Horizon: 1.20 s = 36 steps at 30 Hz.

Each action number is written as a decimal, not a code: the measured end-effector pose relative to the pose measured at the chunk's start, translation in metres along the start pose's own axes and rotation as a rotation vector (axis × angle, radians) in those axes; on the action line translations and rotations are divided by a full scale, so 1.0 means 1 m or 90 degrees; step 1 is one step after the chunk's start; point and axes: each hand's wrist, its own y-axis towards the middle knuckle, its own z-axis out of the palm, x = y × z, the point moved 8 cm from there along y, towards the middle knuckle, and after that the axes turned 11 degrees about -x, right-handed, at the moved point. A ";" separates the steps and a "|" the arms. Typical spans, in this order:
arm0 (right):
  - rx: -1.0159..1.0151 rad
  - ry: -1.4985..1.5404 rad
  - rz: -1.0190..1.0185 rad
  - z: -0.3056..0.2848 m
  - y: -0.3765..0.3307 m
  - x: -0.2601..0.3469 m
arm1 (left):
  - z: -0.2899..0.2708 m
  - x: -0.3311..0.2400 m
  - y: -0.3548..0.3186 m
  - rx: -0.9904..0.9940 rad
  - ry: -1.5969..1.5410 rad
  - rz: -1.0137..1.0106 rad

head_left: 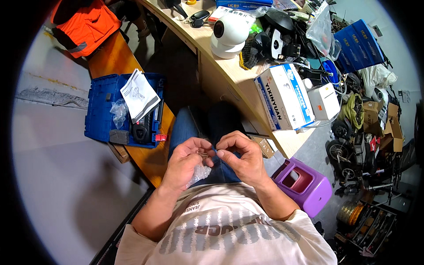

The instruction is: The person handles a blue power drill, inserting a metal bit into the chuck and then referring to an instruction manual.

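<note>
Clutching crinkled plastic (200, 175), left hand (186, 154) curls; right hand (241, 158) pinching something, cannot tell. Plastic likely light, slippery: hold folds.

Above the lap (182, 126), we find the left hand (186, 155) cupped, fingers (201, 143) curled; the right hand (244, 155) with thumb (227, 158) near forefinger (226, 142); both forearms (154, 208) angled inward.

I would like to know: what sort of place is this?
Probably a repair workshop: an open blue case on a wooden bench, and a wheel and cardboard box among clutter right of the desk.
</note>
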 end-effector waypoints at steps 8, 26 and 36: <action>0.040 -0.007 -0.005 0.005 -0.005 0.006 | 0.002 -0.002 -0.004 -0.013 0.066 0.070; 0.024 -0.188 -0.217 0.008 -0.012 0.031 | -0.003 0.009 0.004 -0.058 -0.058 0.072; 0.000 -0.195 -0.271 0.014 -0.012 0.039 | -0.003 0.011 0.009 -0.040 -0.227 -0.033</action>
